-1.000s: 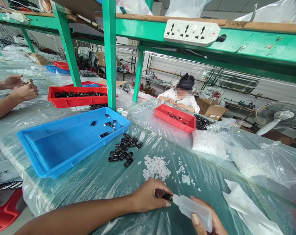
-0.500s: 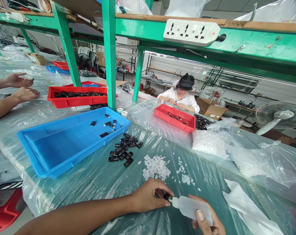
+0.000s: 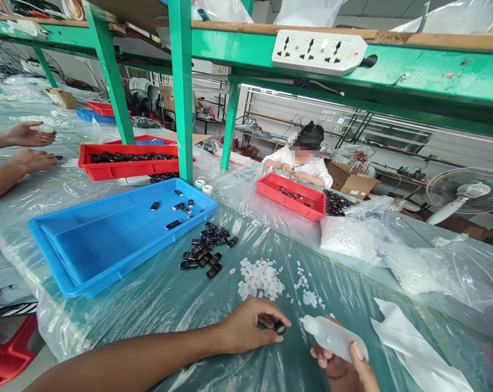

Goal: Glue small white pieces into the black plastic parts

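Observation:
Between the thumb and fingers of my left hand point(image 3: 250, 325) is a small black plastic piece point(image 3: 279, 326), its round end facing right. My right hand point(image 3: 348, 365) is closed around a translucent white squeeze bottle point(image 3: 338, 337). The bottle's nozzle points left and stands a little apart from the black piece. Just beyond my left hand lies a pile of small white plastic bits point(image 3: 260, 279), with smaller crumbs point(image 3: 309, 296) to its right. Farther left sits a heap of similar black pieces point(image 3: 205, 247).
A blue tray point(image 3: 83, 272) with several black pieces stands left. A red tray point(image 3: 291, 204) is in front of a seated person point(image 3: 299, 158). A co-worker's hands point(image 3: 34, 147) work at the left. A green post point(image 3: 181, 92) rises from the table. White paper point(image 3: 413, 343) lies right.
My right hand has drawn the squeeze bottle back to the right, so its nozzle has left the black piece. My left hand has stayed nearly still; the piece's round end now shows.

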### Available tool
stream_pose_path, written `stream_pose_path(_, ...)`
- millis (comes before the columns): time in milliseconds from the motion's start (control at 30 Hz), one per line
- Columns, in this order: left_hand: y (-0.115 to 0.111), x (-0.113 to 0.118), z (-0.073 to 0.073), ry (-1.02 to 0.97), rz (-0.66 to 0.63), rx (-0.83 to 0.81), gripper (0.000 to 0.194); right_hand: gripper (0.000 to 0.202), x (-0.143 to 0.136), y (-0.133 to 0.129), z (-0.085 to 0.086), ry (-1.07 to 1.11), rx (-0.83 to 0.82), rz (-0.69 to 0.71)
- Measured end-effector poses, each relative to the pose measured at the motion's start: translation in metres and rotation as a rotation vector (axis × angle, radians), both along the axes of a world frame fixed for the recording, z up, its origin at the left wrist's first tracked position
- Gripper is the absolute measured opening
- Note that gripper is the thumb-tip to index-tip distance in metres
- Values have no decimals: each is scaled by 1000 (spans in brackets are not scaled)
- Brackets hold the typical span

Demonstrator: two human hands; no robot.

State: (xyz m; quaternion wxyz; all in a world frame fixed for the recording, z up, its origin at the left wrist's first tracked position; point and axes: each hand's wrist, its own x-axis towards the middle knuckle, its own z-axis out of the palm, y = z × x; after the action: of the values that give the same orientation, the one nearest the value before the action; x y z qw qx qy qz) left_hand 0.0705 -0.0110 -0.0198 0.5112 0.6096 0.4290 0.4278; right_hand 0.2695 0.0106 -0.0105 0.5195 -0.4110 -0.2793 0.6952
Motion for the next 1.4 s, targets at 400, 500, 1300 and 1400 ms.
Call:
stream_pose_path(400,5,-1,-3,-163,110,-58,39,57,36,41,-3,-635,261,-47)
stream_pose_path(500,10,-5,3,-256,156,-137,53,59,58,64,-24,-744,289,-41)
stream_pose_path(1300,16,-25,19,-346,347,-160,74,37,19,21,19,-1183,768,-109)
stream_pose_path(1400,15,-27,19,-347,309,-181,77,32,4,29,2,-1197,860,383)
